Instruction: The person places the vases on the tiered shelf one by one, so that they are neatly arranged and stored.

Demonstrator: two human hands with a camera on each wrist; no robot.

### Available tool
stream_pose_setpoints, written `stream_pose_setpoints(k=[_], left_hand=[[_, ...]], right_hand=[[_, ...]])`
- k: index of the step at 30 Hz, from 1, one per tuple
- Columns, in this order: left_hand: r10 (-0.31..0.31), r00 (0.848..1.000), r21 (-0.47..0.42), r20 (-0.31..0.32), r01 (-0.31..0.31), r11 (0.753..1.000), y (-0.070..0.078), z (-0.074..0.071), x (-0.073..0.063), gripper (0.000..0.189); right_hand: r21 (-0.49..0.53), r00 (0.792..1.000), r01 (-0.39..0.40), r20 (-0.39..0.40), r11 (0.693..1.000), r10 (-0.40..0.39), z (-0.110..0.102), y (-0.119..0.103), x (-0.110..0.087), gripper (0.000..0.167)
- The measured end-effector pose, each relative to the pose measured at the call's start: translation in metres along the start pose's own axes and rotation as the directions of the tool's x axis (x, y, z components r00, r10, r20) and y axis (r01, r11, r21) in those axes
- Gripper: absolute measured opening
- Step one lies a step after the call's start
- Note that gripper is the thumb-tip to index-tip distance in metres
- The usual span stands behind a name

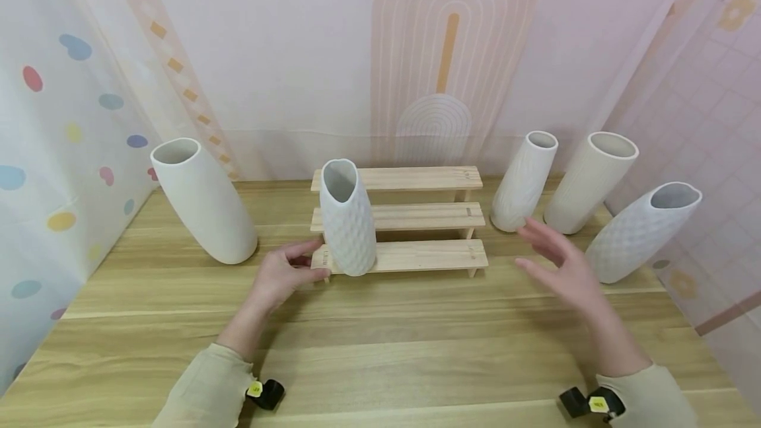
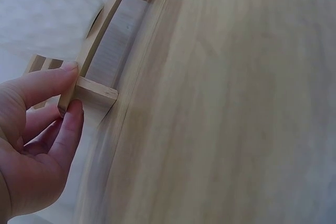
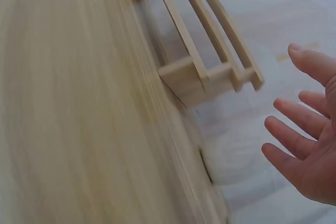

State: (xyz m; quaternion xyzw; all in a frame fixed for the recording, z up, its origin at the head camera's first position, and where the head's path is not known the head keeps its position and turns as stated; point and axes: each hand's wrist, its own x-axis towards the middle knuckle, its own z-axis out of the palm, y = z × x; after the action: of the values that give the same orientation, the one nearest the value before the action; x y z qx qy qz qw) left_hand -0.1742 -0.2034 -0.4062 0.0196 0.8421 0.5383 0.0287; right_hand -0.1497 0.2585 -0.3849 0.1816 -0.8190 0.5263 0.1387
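Observation:
A three-step wooden display stand [image 1: 428,256] rests on the table. My left hand [image 1: 288,274] pinches the left end of its lowest board; the left wrist view shows the thumb [image 2: 52,80] on one face and the fingers on the other. A white dimpled vase [image 1: 352,236] stands upright on that board, close to the hand. My right hand [image 1: 561,269] hovers right of the stand, fingers spread and holding nothing. Nearest to it are a slim white vase [image 1: 523,187] and a diamond-textured white vase [image 1: 633,240]. The right wrist view shows that palm and the stand's other end apart.
A smooth tall white vase [image 1: 208,203] stands on the left of the wooden table [image 1: 404,349]. At the back right is a ribbed cream vase [image 1: 585,187]. Patterned cloth [image 1: 285,51] hangs behind and on both sides of the table.

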Motion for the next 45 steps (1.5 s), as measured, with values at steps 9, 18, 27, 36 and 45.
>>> stream_pose_setpoints(k=[9, 18, 27, 36, 45], left_hand=[[0.009, 1.000, 0.005, -0.008, -0.009, 1.000, 0.000, 0.000, 0.000, 0.064], [0.013, 1.000, 0.021, -0.005, -0.013, 1.000, 0.000, -0.001, 0.000, 0.064], [0.017, 1.000, 0.013, -0.012, -0.016, 1.000, -0.001, -0.001, 0.000, 0.061], [0.017, 1.000, 0.012, -0.011, -0.017, 1.000, -0.001, 0.000, 0.000, 0.060], [0.023, 1.000, 0.028, -0.008, -0.023, 0.999, -0.001, -0.001, -0.001, 0.061]], right_hand=[[-0.070, 0.997, -0.026, -0.069, 0.997, 0.021, -0.048, -0.014, -0.010, 0.067], [-0.144, 0.997, 0.001, -0.081, 0.990, -0.013, -0.100, -0.033, -0.013, 0.068], [-0.090, 0.963, 0.087, -0.249, 0.992, -0.107, -0.127, -0.045, -0.015, 0.065], [-0.256, 0.889, -0.111, -0.457, 0.960, -0.019, -0.149, -0.030, -0.014, 0.061], [-0.292, 0.880, -0.332, -0.438, 0.897, 0.184, -0.150, -0.016, -0.008, 0.077]])
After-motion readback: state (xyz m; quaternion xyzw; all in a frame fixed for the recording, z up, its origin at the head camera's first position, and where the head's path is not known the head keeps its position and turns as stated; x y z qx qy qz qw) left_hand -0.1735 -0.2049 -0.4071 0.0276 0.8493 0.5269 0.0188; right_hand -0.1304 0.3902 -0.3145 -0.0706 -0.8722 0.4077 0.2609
